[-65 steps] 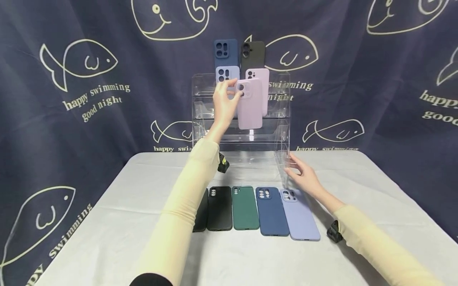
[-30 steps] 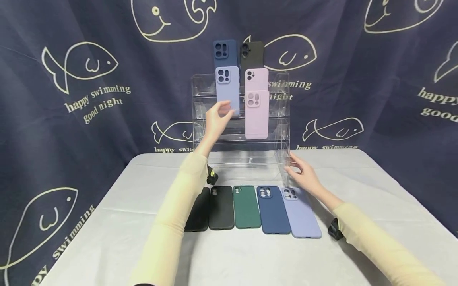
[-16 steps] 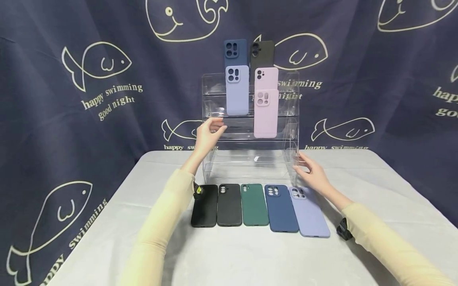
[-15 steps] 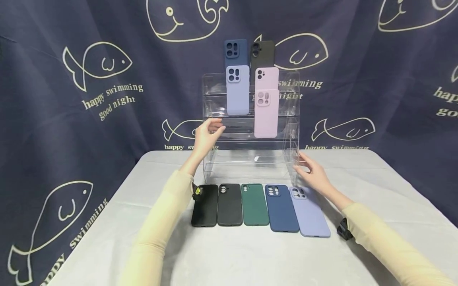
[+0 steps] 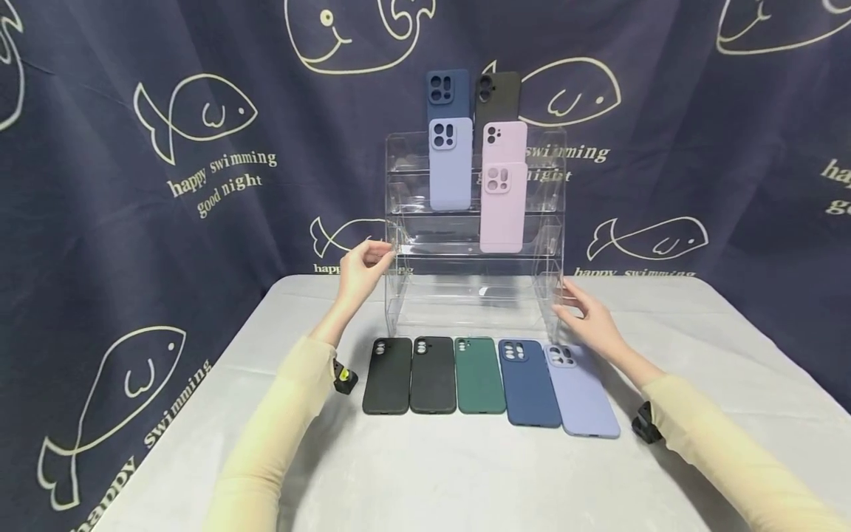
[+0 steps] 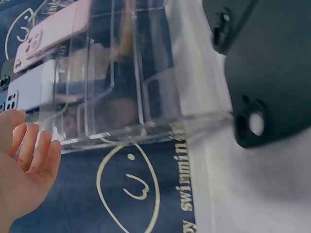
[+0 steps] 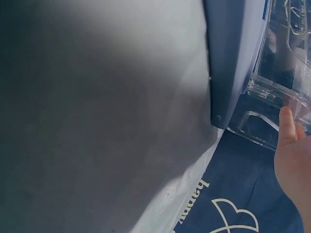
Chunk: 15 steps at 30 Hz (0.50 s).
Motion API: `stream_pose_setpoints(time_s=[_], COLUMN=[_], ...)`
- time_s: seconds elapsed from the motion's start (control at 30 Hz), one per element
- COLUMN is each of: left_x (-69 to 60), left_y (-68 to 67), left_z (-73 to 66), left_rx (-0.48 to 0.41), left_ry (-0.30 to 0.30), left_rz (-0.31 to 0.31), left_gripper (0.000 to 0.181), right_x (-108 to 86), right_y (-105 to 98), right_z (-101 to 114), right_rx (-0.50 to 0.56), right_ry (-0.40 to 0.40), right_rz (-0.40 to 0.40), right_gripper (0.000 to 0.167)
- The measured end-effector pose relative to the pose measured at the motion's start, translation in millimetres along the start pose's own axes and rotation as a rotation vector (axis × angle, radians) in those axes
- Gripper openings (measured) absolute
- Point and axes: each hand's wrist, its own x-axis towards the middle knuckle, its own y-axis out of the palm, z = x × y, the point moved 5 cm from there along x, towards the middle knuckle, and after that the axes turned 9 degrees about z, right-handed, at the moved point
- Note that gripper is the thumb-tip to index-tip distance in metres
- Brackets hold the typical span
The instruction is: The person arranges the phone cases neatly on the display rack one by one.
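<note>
A clear tiered display rack stands on the table. On its upper tiers lean a dark blue phone case, a dark one, a light blue one and two pink ones, the lower pink case overlapping the other pink case. My left hand is at the rack's left side, fingers loosely bent and holding nothing; in the left wrist view its fingertips are close to the clear side panel, contact unclear. The right hand grips the rack's right side edge between thumb and fingers.
Along the rack's front lies a row of phone cases: a black one, another black one, a green one, a navy one and a lavender one. A dark fish-print curtain hangs behind the white table.
My left hand set the pink phone case on the rack, let it go, then moved down and left to the rack's left side. The right hand stays at the right edge. The head view has shifted slightly.
</note>
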Motion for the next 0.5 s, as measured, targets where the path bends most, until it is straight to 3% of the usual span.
stream_pose_setpoints(time_s=[0.13, 0.37, 0.5], left_x=[-8.3, -25.5, -34.7], left_y=[-2.7, -3.9, -5.7], left_z=[8.1, 31.1, 40.4], left_rx=[0.015, 0.006, 0.005], left_ry=[0.004, -0.047, -0.040], left_rz=[0.004, 0.059, 0.108], left_gripper=[0.020, 0.018, 0.017], right_x=[0.9, 0.3, 0.2], right_y=[-2, -2, -1], right_z=[1, 1, -2], right_rx=[0.009, 0.029, 0.031], right_ry=[0.020, 0.002, 0.004], right_rz=[-0.002, -0.015, -0.016], right_gripper=[0.062, 0.062, 0.062])
